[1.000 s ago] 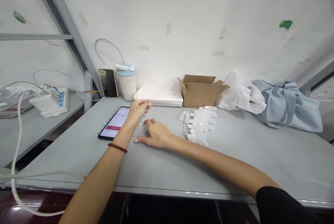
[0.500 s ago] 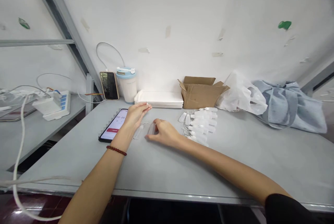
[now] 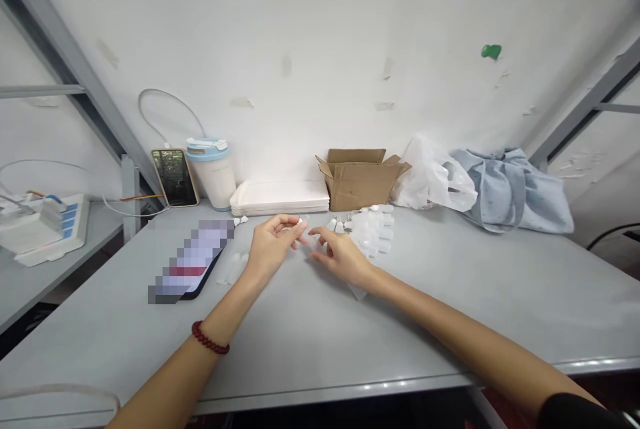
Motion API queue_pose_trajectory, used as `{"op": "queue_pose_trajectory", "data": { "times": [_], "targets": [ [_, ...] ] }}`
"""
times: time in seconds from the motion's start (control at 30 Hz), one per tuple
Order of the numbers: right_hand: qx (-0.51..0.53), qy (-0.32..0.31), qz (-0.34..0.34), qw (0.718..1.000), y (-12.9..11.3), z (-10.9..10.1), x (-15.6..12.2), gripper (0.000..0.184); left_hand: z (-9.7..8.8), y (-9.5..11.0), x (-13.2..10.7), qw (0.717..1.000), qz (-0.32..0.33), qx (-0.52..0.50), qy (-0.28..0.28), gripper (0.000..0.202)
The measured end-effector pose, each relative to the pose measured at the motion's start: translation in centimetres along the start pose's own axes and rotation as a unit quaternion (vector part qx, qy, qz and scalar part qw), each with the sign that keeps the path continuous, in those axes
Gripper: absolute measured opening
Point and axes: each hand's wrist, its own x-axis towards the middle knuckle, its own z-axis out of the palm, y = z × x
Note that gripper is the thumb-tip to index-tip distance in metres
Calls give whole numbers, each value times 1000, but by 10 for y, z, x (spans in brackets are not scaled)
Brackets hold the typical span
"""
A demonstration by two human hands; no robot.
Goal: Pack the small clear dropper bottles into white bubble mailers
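My left hand is closed in a pinch on a small white and clear plastic piece at its fingertips. Facing it, my right hand has its thumb and forefinger curved around a clear plastic piece, largely see-through and hard to make out. The two sets of fingertips nearly meet above the tabletop. By my left wrist lie clear plastic pieces. Beyond my right hand, several translucent white tags are spread in rows, partly hidden. A clear flat piece shows below my right wrist.
On the left lies a phone, its screen blurred. Along the wall stand another phone, a lidded cup, a white stack, an open cardboard box, a plastic bag and a blue-grey cloth bag.
My view has swung right. My hands have come together, the left moving in from the far side to meet the right. A small white piece now shows beside the phone.
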Motion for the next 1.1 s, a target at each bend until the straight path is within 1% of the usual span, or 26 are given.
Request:
{"op": "queue_pose_trajectory", "data": {
  "times": [0.07,0.13,0.3,0.47,0.6,0.7,0.77,0.8,0.87,0.93,1.0,1.1],
  "targets": [
    [-7,4,-4,1000,0,4,-2,36,4,-3,-1,999,29,39,13,28],
    [-13,7,-9,1000,-1,8,-2,35,7,-8,-1,998,33,51,18,29],
    [-18,16,-14,1000,-2,10,-3,27,9,-18,-1,998,-29,59,18,30],
    [-55,13,7,998,-3,8,-3,18,11,-16,-1,995,-67,71,31,22],
    [-108,7,19,994,-5,7,-3,20,10,-13,-2,995,-64,73,11,22],
    [-113,14,22,993,-7,4,-3,20,9,-14,-1,997,-54,49,-5,26],
    [-73,25,28,997,-9,1,-2,16,7,-15,1,998,-50,16,-15,32],
    [-35,26,35,998,-10,-1,-2,14,6,-15,2,999,-49,0,-21,35],
    [72,13,52,996,-12,-6,-1,13,4,-15,3,997,-52,-27,-41,39],
    [199,-22,73,977,-15,-11,0,17,1,-14,4,995,-61,-45,-64,41],
    [298,-51,97,948,-16,-14,0,19,-1,-12,4,993,-68,-55,-83,41],
    [365,-67,132,919,-16,-16,0,21,-5,-10,4,990,-70,-56,-106,39]
  ]
}}
